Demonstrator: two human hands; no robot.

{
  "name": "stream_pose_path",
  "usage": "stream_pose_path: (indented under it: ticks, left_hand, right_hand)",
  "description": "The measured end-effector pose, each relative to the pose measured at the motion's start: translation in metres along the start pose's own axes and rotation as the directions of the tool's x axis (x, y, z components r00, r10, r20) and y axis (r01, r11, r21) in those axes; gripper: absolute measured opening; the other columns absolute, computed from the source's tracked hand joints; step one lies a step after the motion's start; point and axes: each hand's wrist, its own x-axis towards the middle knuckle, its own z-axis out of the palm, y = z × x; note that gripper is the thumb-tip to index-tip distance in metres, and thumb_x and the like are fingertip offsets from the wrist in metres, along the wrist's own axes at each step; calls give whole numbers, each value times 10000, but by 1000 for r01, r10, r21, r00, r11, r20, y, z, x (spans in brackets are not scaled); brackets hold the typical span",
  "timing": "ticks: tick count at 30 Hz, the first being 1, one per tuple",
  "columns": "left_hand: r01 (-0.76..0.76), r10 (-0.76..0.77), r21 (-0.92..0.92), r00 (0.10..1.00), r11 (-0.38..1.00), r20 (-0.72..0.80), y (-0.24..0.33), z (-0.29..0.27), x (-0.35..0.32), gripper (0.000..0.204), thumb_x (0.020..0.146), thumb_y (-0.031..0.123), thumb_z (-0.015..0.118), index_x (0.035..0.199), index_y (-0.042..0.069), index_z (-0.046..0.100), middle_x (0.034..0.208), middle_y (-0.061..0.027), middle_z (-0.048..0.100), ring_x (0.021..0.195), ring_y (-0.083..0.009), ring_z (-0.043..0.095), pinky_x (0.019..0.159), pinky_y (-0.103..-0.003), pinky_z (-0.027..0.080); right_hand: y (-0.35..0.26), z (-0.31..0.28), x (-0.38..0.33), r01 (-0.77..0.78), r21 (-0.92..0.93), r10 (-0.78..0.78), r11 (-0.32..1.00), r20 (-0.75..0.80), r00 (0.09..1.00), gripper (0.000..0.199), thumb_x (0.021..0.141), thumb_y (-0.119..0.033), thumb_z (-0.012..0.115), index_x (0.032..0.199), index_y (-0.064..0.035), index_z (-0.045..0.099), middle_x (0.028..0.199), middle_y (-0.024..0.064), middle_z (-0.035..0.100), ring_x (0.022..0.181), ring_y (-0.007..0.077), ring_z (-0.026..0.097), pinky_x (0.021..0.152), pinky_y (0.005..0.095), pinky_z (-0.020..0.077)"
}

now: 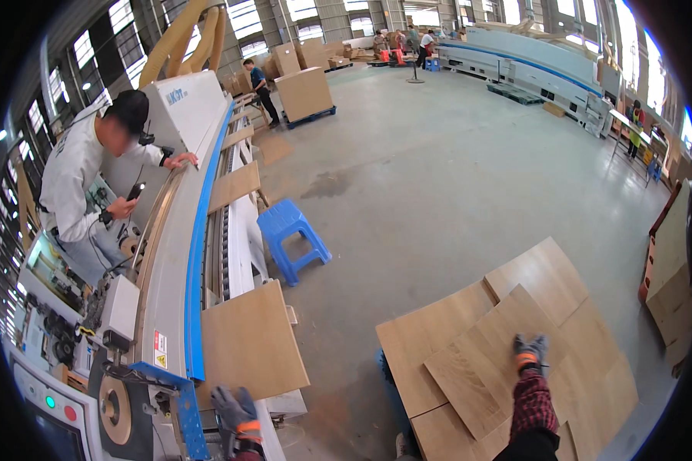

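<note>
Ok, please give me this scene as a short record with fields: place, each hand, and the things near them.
place: factory hall, concrete floor
left hand: gloved, by the near edge of a wooden panel on the long machine
right hand: gloved, flat on the top board of a stack of wooden boards
nearby: blue plastic stool
other person: leaning over the machine, small tool in hand

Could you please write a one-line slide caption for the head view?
Gloved left hand by a wood panel on the edge-banding machine; right hand on stacked panels.
</note>
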Motion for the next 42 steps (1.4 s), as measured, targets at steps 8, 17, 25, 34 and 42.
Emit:
stream_pose_path:
  ticks: [8,17,25,34,42]
  left_hand:
    - [-97,388,-639,860,763,333,192,43,-228,438,778,355,541,1037,3,514,996,-229,539,947,-373,514,813,-451,422]
    - [650,237,-175,-9,740,971,227,95,-314,453,764,426,556,987,33,517,902,-172,570,807,-325,582,687,-426,466]
    - [987,89,63,-77,147,993,181,37,-221,458,779,419,546,1027,39,486,802,-204,571,609,-328,580,513,-413,502]
    - [956,-149,-291,291,19,945,-14,-98,-239,549,781,527,459,976,22,551,841,-212,570,828,-342,555,718,-443,441]
    - [483,-533,254,824,838,191,-103,-188,-270,852,690,646,471,1134,-80,440,965,-266,552,817,-388,559,675,-414,471]
  right_hand:
    - [74,-52,53,-37,128,48,991,-82,995,785,645,-572,546,1189,-18,428,1242,188,410,1178,326,348,979,390,274]
    - [96,-1,-78,46,161,-13,986,-202,979,733,651,-522,562,1134,17,450,1149,229,461,1090,361,408,928,415,316]
    - [138,40,-164,-191,342,142,920,162,976,674,656,-590,520,921,28,572,914,270,559,896,398,519,781,437,408]
    - [92,45,-272,466,421,-556,778,117,823,565,822,-555,309,640,-89,573,611,192,569,610,396,546,532,474,401]
    - [-14,-81,-424,171,821,-815,544,470,338,352,873,-309,388,997,-52,594,927,138,617,836,195,581,708,298,442]
